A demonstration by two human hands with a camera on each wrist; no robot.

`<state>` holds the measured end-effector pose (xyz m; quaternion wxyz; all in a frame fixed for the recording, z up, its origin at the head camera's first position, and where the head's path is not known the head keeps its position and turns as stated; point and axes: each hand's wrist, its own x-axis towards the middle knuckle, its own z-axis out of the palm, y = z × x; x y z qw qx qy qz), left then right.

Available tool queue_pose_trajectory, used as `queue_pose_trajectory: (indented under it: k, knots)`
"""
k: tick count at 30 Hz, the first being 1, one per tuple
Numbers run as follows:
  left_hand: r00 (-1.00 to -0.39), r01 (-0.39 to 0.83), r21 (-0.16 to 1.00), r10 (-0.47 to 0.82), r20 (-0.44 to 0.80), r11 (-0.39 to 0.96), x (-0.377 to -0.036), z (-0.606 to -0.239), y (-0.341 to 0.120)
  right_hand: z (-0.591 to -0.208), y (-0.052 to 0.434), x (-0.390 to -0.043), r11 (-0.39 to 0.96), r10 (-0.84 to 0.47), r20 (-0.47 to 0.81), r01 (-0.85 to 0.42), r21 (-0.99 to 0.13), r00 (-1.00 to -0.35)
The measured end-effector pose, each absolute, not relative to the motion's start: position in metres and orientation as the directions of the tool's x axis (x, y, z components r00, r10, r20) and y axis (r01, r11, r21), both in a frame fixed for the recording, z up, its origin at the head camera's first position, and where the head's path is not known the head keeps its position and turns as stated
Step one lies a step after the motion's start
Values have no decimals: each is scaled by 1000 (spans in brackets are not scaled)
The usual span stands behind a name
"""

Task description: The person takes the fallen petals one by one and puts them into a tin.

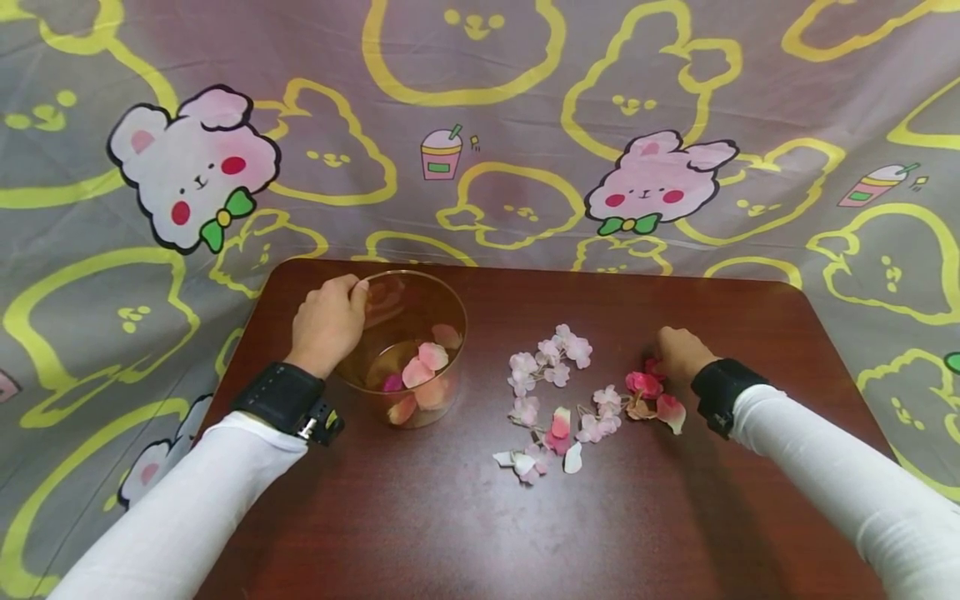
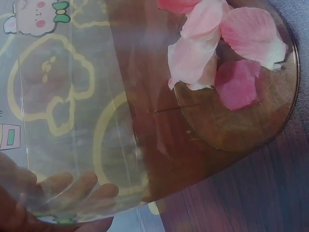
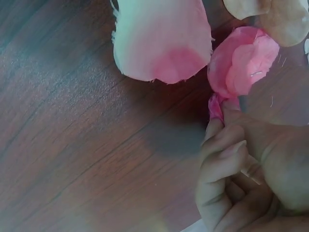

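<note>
My left hand [image 1: 327, 323] grips the rim of a clear amber bucket [image 1: 450, 404] on the left of the table, its thumb over the edge and fingers behind the wall in the left wrist view. Inside, several pink, peach and magenta petals [image 2: 256, 34] lie near the bottom. On the right, my right hand [image 1: 682, 354] pinches a dark pink petal [image 3: 216, 107] between thumb and forefinger, the other fingers curled. Close by lie a pink petal cluster [image 3: 244, 60], a tan petal [image 3: 285, 21] and a large white-and-pink petal [image 3: 164, 38].
A string of pale pink blossoms [image 1: 551, 358] curves across the middle of the brown table [image 1: 420, 517]. White petals [image 1: 573, 458] and a red-pink petal [image 1: 558, 429] lie among it. A patterned cloth [image 1: 517, 133] hangs behind and beside the table.
</note>
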<state>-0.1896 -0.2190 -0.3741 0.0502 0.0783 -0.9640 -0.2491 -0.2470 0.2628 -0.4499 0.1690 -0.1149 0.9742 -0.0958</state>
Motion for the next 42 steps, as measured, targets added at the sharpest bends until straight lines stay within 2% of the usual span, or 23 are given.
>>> queue_pose_trajectory:
  k: [11, 18, 23, 27, 35, 42]
  knots:
    - [-982, -132, 496, -181, 52, 858, -189, -375, -219, -449, 258, -244, 955, -257, -280, -197, -223, -925]
    - [-982, -126, 496, -178, 58, 859, -189, -374, -219, -441, 251, -244, 950, -256, -147, -220, -222, -955]
    - [-983, -121, 498, -175, 63, 859, -189, -375, -219, -431, 242, -248, 923, -299, -84, -265, -281, -951]
    - [-983, -120, 497, -174, 64, 859, -189, -375, -219, -423, 232, -250, 903, -317, -73, -278, -329, -945]
    - [-983, -124, 494, -175, 59, 860, -190, -376, -219, -412, 212, -245, 909, -323, -85, -284, -306, -943]
    - [-983, -117, 493, -170, 64, 862, -189, -376, -218, -407, 192, -240, 891, -353, -96, -303, -338, -931]
